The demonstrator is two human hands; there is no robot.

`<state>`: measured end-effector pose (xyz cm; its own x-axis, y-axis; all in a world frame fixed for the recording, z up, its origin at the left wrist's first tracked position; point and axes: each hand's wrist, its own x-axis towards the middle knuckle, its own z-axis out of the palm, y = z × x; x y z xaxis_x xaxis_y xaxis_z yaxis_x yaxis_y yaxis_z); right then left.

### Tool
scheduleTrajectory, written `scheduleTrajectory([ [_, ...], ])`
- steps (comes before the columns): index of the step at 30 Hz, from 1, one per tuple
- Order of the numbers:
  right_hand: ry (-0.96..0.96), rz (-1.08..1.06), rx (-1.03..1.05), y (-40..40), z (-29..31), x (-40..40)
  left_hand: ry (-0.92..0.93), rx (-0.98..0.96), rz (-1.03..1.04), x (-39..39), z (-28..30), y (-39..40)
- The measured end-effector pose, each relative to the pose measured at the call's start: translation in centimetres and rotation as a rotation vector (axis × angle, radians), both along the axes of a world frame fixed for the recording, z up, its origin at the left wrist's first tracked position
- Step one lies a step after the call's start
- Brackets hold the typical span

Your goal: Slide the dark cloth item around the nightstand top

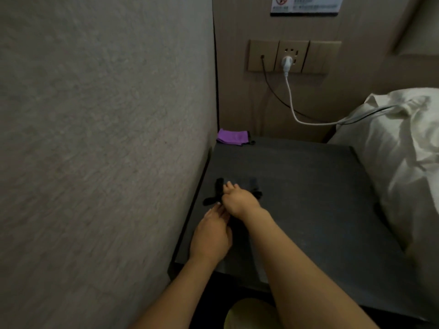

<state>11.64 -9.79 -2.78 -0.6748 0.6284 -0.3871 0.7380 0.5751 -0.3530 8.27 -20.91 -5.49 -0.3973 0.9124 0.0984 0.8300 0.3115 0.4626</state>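
Gripping a black cloth [213,198] with both hands, low on the dark table [308,198]. Left hand [211,236] curled over the near end of the cloth, fingers bent inward and thumb side turned toward the right wrist; pinching it, apparently, though blur and dim light hide the fingertips. Right hand [240,200] crossed just above and beyond the left, knuckles up, fingers closed on the middle of the cloth, with dark ends poking out to the left of the fingers and a smaller bit showing at the right of the knuckles. Cloth lying near the table's left edge, close to the wall [95,138], touching both hands.

Farther back, in the table's far left corner against the wall: a purple cloth [231,137], folded flat, well apart from the hands. Above it, on the panel behind: a socket plate [294,55] with a white plug [287,62] in the middle outlet and a thin dark cable [270,91] from the left one. White cable [294,112] drooping rightward and running onto the white bedding [403,150], bunched along the table's right side. Top edge: a sign [306,5], print unreadable.
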Motion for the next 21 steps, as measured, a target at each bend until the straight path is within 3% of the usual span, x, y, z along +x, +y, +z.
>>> scheduleTrajectory([
  [3,0.017,0.074,-0.016,-1.1,0.0,-2.7,0.058,-0.172,-0.018,0.5,-0.1,-0.4],
  [8,0.01,0.163,-0.027,-1.9,0.0,-4.6,0.326,-0.203,0.069,-1.8,-1.8,0.2],
  [11,0.045,0.163,0.018,-2.2,-0.3,-4.0,0.116,-0.516,-0.105,-0.4,-0.6,0.2],
  [13,0.07,0.133,0.019,-2.0,-0.4,-3.2,0.047,-0.418,-0.075,-0.3,-0.6,0.2],
  [17,0.032,0.088,0.058,-0.5,-0.3,0.0,-0.039,-0.03,0.037,-0.2,-0.3,-0.2],
  [21,0.026,-0.051,0.117,1.6,0.2,6.0,0.049,-0.009,-0.088,-0.3,-0.7,-0.1],
])
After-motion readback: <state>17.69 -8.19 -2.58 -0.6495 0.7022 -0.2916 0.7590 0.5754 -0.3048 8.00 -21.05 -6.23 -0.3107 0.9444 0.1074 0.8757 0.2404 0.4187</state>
